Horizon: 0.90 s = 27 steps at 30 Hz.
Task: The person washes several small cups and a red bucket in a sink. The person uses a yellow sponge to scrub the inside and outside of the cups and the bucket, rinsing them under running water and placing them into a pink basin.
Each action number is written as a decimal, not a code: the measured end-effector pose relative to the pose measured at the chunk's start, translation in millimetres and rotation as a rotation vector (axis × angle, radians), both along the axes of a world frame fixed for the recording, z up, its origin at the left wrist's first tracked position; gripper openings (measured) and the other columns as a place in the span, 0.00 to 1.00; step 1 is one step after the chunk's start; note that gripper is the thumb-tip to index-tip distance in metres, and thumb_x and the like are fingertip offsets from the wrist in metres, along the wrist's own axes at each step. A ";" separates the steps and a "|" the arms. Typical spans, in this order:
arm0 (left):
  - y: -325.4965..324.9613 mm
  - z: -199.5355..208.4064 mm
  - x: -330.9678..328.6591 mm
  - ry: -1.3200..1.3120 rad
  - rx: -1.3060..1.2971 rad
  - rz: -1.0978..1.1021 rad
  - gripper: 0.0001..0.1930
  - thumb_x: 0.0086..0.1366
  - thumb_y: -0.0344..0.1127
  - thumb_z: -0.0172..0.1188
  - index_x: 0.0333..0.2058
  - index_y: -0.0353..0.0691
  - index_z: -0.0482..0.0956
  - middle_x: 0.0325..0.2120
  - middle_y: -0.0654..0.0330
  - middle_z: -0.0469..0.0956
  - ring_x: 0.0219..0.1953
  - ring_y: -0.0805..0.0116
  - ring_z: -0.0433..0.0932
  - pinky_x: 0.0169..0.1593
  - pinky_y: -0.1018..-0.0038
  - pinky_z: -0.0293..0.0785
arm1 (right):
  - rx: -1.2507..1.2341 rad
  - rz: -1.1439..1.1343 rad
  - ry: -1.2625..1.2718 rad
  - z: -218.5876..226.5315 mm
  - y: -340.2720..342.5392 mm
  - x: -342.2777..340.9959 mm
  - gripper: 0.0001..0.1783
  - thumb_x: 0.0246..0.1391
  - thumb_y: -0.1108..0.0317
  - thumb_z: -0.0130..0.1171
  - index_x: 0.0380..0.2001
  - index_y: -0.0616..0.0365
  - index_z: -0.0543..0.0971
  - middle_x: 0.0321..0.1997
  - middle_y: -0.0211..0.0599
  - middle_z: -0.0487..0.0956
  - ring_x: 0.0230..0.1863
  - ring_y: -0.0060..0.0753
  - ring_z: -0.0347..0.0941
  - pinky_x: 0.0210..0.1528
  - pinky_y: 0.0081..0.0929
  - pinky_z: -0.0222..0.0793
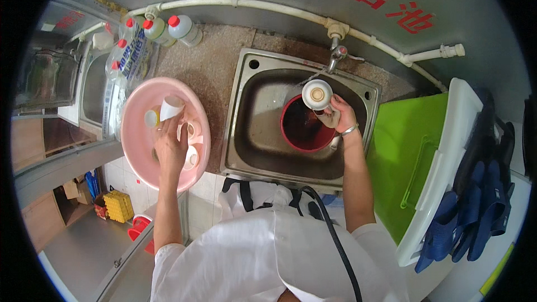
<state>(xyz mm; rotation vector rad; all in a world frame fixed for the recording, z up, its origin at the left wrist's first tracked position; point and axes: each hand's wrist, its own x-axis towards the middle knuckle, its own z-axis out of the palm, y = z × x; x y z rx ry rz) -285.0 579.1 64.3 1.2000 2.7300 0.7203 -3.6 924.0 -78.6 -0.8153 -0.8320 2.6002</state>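
My left hand reaches into a pink basin on the left, its fingers closed on a small white cup. More small cups lie in the basin, including a white one with a yellowish rim and a tipped one below my fingers. Over the steel sink, my right hand grips a round white cup, its tan-ringed base facing up. That cup is just below the tap. A dark red bucket stands in the sink beneath it, partly hidden by my hand and the cup.
Bottles with red caps stand at the back left, some in plastic wrap. Right of the sink is a green panel with a white bin edge. Blue slippers hang beyond it. A white pipe runs along the wall.
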 end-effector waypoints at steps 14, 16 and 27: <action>249.2 -84.4 53.9 -1.725 0.337 -0.407 0.18 0.63 0.41 0.53 0.47 0.36 0.71 0.40 0.64 0.75 0.43 0.74 0.71 0.52 0.74 0.62 | 0.089 -0.124 -0.262 23.6 40.0 -60.5 0.12 0.51 0.73 0.51 0.40 0.60 0.72 0.33 0.30 0.76 0.33 0.26 0.71 0.36 0.23 0.68; 252.6 -92.2 64.7 -1.624 0.393 -0.300 0.16 0.62 0.38 0.54 0.45 0.35 0.72 0.37 0.65 0.76 0.41 0.75 0.72 0.50 0.76 0.64 | 0.307 -0.314 -0.409 17.1 42.1 -60.4 0.11 0.52 0.72 0.52 0.39 0.62 0.73 0.37 0.31 0.76 0.37 0.25 0.72 0.42 0.21 0.67; 236.6 -95.3 113.8 -1.216 0.442 -0.274 0.07 0.59 0.24 0.50 0.35 0.30 0.74 0.32 0.63 0.77 0.35 0.80 0.70 0.41 0.81 0.68 | 0.594 -0.113 -0.617 36.8 4.4 -104.8 0.22 0.52 0.53 0.50 0.42 0.60 0.76 0.40 0.52 0.77 0.44 0.47 0.73 0.47 0.33 0.65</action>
